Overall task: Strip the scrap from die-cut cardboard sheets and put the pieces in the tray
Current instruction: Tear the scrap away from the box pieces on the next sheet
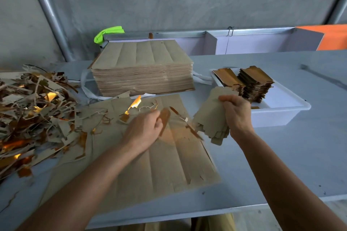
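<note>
Brown cardboard pieces (210,118) sit gripped in your right hand (237,114); drop them in the white plastic tray (285,116) while your left hand (144,127) pinches scrap strip (165,120).

Scrap heap (32,112) cut off left

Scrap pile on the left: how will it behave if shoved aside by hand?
The scrap pile is thin, tangled strips, so it would likely drag as a loose clump, shedding bits. Probably light for its bulk. Glossy gold faces may slide easily on the smooth table.
</note>
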`<state>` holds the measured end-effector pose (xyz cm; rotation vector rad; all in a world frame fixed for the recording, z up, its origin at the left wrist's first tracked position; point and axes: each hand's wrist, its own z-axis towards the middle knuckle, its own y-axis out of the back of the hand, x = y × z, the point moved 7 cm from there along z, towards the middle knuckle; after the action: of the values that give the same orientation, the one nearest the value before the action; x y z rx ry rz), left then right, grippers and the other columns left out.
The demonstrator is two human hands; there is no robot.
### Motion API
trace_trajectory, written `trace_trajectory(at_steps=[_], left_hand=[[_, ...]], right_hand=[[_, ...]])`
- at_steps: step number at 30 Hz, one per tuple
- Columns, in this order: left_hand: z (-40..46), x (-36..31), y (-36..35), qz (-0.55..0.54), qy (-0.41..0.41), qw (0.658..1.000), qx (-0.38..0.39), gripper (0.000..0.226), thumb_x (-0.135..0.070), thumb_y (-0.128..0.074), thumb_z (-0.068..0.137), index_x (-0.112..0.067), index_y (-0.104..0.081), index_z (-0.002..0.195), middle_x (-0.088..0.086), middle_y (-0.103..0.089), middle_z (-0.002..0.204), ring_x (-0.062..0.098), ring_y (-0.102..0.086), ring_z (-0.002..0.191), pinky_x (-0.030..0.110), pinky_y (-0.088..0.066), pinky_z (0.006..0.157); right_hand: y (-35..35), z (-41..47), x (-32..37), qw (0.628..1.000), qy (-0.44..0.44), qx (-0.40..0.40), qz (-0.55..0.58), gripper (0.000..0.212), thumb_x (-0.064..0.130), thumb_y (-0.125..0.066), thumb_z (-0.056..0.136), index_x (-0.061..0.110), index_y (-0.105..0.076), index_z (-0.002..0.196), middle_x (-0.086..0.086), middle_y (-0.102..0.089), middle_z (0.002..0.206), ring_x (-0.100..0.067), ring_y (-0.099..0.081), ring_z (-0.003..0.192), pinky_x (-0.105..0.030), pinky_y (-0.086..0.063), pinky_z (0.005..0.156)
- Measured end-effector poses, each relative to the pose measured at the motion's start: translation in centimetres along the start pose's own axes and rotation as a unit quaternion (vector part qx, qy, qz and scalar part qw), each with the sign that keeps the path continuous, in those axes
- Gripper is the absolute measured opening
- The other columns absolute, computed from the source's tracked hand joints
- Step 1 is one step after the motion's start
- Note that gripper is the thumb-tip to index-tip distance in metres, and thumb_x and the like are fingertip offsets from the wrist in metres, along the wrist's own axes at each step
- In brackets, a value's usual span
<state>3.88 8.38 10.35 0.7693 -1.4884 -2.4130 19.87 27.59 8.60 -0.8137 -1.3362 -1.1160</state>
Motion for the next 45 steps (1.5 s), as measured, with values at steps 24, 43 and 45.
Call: trace_trajectory(at_steps=[24, 43, 45], left_hand=[[-1.4, -2.2, 2.7, 0.083, -0.206, 0.940, -0.259, 0.033, 0.010, -0.045, 0.081, 0.005, -0.070, 0.101, 0.018, -0.071, 0.092, 0.027, -0.070, 0.069, 0.035, -0.058, 0.054], [-2.9, -2.4, -3.8, 0.091, -0.187, 0.973, -0.105, 0.030, 0.006, -0.074, 0.071, -0.002, -0.072, 0.100, 0.013, -0.071, 0.091, 0.027, -0.068, 0.078, 0.034, -0.057, 0.064], [-3.6, -2.8, -3.1, 0.094, -0.268, 0.947, -0.147, 0.024, 0.005, -0.057, 0.082, -0.002, -0.073, 0.098, 0.014, -0.071, 0.091, 0.028, -0.068, 0.079, 0.034, -0.057, 0.068]], right_hand=[[-0.2, 0.8, 5.4, 0.981, 0.066, -0.047, -0.177, 0.024, 0.006, -0.054, 0.086, 0.013, -0.074, 0.098, -0.004, -0.069, 0.092, -0.015, -0.059, 0.073, -0.024, -0.044, 0.068], [-3.6, -2.0, -1.9, 0.974, -0.130, -0.015, 0.186, 0.007, 0.015, -0.066, 0.088, 0.012, -0.062, 0.093, -0.004, -0.068, 0.085, -0.017, -0.065, 0.074, -0.030, -0.055, 0.062], [-2.1, -1.0, -1.9, 0.968, -0.125, -0.051, 0.210, 0.010, 0.014, -0.066, 0.087, 0.013, -0.061, 0.096, -0.003, -0.067, 0.087, -0.017, -0.063, 0.076, -0.032, -0.054, 0.065]])
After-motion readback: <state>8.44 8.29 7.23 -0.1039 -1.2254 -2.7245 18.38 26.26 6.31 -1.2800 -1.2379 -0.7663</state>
